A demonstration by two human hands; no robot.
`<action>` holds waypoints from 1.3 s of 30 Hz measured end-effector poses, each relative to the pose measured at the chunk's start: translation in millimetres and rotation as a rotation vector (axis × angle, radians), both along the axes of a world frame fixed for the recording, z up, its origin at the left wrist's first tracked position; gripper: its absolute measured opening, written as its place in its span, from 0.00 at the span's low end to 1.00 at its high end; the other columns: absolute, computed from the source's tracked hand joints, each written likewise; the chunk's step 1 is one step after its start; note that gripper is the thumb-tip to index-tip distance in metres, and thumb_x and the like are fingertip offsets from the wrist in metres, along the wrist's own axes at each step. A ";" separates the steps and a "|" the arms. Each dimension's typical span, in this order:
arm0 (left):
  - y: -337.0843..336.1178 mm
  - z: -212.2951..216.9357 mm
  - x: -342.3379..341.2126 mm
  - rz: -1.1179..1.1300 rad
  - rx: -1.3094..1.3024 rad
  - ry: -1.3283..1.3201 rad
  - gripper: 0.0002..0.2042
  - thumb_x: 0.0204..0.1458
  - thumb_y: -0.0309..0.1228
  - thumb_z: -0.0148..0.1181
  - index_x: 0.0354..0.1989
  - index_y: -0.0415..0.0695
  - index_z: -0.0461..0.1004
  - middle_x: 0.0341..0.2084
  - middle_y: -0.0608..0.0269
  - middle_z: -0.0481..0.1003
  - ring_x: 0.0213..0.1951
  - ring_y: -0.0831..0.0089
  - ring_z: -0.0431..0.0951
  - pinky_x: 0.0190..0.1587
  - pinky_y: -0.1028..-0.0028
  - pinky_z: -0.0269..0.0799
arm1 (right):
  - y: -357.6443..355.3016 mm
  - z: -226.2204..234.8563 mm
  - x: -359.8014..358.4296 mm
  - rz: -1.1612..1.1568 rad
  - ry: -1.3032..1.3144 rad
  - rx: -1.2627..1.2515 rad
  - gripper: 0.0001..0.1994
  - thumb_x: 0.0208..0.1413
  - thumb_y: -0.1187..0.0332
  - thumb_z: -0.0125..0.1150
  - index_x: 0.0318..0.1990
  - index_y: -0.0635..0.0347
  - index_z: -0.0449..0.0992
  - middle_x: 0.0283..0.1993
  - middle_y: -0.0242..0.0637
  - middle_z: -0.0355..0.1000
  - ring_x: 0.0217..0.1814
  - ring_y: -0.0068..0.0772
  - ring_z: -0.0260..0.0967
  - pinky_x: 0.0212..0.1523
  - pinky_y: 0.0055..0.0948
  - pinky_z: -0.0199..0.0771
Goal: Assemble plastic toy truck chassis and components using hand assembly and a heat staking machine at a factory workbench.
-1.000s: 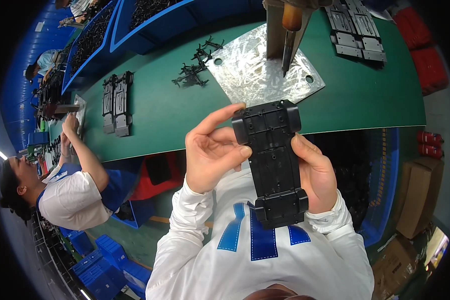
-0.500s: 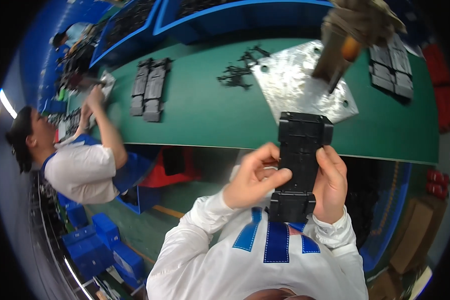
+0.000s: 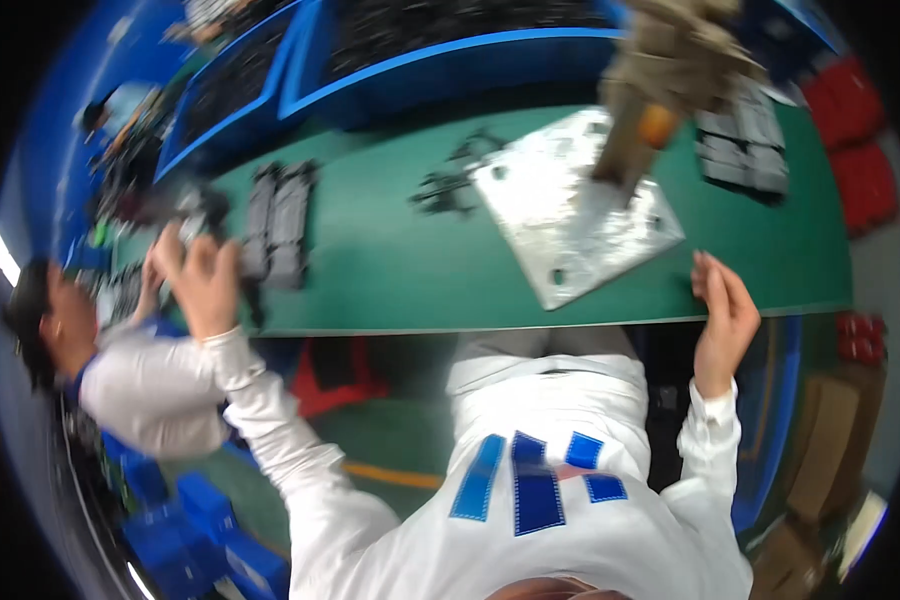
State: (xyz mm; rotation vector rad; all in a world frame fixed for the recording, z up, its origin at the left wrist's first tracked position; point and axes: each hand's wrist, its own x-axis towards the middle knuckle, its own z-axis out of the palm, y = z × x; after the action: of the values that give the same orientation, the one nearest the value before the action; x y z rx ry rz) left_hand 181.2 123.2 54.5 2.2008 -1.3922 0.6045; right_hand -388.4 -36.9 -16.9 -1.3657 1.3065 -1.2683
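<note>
My left hand is stretched out to the far left, blurred, its fingers apart, beside the grey-black moulded plastic trays lying on the green table. A dark piece shows next to that hand at the table's edge; its shape is too smeared to name. Nothing clear shows in the left hand's grasp. Over the table's front edge at right, my right hand hangs with loosely bent fingers and no thing visible in it. A shiny silver sheet lies between the hands.
Black spindly parts lie left of the sheet. A tool with a cloth-wrapped top hangs over it. More grey trays lie at right. Blue bins line the back. A co-worker sits close at left, near my left arm.
The black plastic tray held by both hands has left them. My left hand has swung far left and my right hand has moved right. The view has shifted slightly.
</note>
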 end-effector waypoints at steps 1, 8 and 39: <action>-9.0 -3.3 3.9 0.094 0.062 -0.068 0.12 0.47 0.35 0.67 0.29 0.40 0.73 0.32 0.56 0.72 0.47 0.63 0.69 0.50 0.67 0.65 | -12.8 -3.1 -3.9 -0.072 0.051 -0.062 0.10 0.61 0.74 0.54 0.46 0.70 0.78 0.45 0.40 0.77 0.43 0.25 0.73 0.46 0.24 0.71; -45.9 -67.6 60.6 0.019 0.023 0.051 0.22 0.44 0.42 0.72 0.26 0.38 0.66 0.24 0.59 0.68 0.30 0.59 0.69 0.38 0.65 0.67 | -91.3 -2.2 -30.7 -0.099 0.739 -0.602 0.20 0.48 0.72 0.63 0.52 0.56 0.75 0.60 0.38 0.68 0.62 0.46 0.62 0.59 0.38 0.63; -85.5 -20.1 -221.3 -0.407 -0.088 0.440 0.06 0.46 0.23 0.65 0.30 0.37 0.73 0.50 0.45 0.73 0.50 0.53 0.75 0.53 0.63 0.69 | -233.2 18.3 -63.5 -0.221 1.141 -0.383 0.40 0.41 0.45 0.69 0.60 0.57 0.64 0.48 0.53 0.72 0.50 0.59 0.69 0.49 0.49 0.70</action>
State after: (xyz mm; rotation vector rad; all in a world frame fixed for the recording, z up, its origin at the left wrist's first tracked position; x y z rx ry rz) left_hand -40.1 37.8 34.3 1.7639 -1.4710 0.0308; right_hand -451.9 -270.0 1.3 -2.4551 2.0514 -0.8640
